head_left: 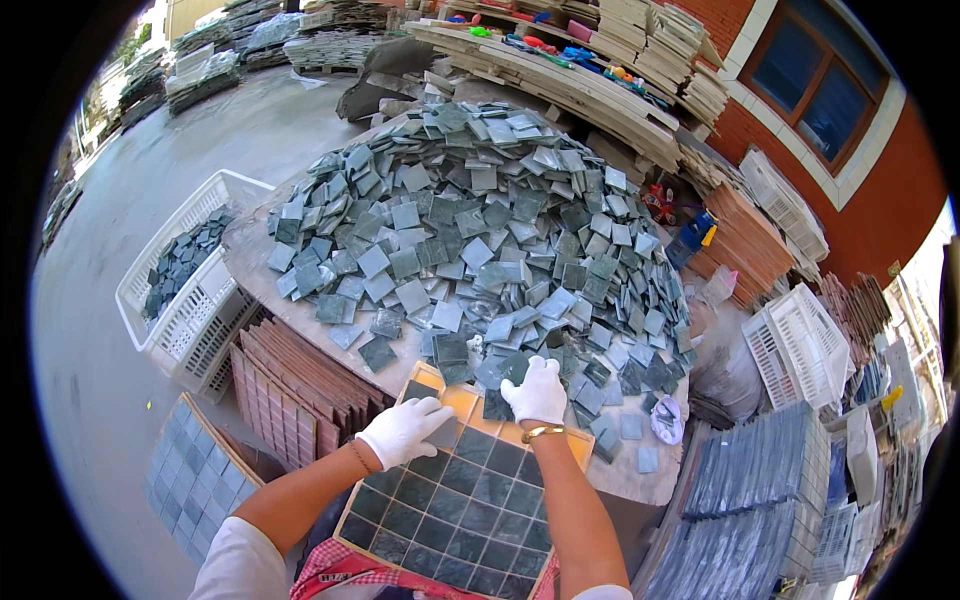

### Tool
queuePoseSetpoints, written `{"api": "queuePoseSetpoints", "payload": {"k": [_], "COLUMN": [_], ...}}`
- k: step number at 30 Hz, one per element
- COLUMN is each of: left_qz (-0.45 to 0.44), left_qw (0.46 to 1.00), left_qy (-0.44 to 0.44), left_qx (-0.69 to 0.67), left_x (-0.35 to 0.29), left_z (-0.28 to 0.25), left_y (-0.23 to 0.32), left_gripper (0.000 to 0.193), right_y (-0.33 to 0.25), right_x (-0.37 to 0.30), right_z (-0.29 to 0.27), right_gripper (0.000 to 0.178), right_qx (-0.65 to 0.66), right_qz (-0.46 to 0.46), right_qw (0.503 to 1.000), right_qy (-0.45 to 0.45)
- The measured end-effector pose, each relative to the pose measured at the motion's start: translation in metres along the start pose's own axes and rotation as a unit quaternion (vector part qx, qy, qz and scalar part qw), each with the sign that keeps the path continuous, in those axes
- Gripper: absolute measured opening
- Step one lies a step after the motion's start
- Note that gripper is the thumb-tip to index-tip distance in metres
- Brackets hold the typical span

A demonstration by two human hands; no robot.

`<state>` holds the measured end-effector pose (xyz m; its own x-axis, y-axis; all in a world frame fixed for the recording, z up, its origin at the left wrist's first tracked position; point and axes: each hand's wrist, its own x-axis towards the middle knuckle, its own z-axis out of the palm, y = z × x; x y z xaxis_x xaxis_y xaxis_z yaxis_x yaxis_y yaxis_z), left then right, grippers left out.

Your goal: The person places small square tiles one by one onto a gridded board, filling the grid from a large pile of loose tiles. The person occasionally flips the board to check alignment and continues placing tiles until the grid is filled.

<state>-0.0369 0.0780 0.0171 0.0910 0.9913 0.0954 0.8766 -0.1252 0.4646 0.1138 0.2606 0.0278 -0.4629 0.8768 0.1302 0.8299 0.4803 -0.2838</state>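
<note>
My left hand (402, 432), in a white glove, is at the upper left of a yellow tray (462, 398), its fingers closed on a light grey stone tile (443, 433). Rows of dark green square tiles (460, 510) fill most of the tray, which tilts against the table edge near my lap. My right hand (538, 393), also gloved, is at the tray's top edge. Its fingers are bent round a green stone tile (514, 368) at the near side of the pile; part of the grip is hidden. Just below its thumb, another dark tile (496, 406) lies in the top row.
A large heap of loose tiles (470, 220) covers the table (255, 245). White crates (190, 290) with tiles stand left, beside stacked brown panels (300, 385). A tiled panel (200, 475) leans lower left. Wrapped grey stacks (750, 480) and a white crate (800, 335) stand right.
</note>
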Motion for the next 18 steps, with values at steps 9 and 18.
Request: {"api": "queuePoseSetpoints", "payload": {"k": [9,18], "left_qz": [-0.214,-0.286], "left_qw": [0.737,0.563], "left_qy": [0.074,0.106], "left_qx": [-0.637,-0.768], "left_x": [-0.02,-0.059], "left_z": [-0.003,-0.008], "left_y": [-0.014,-0.022], "left_gripper": [0.035,0.029], "right_y": [0.001,-0.019], "right_x": [-0.045,-0.072], "right_z": [-0.017,0.018], "right_gripper": [0.05,0.048], "right_qx": [0.226,0.16], "right_qz": [-0.128,-0.186], "right_qw": [0.958,0.947], "right_qy": [-0.121,-0.207]}}
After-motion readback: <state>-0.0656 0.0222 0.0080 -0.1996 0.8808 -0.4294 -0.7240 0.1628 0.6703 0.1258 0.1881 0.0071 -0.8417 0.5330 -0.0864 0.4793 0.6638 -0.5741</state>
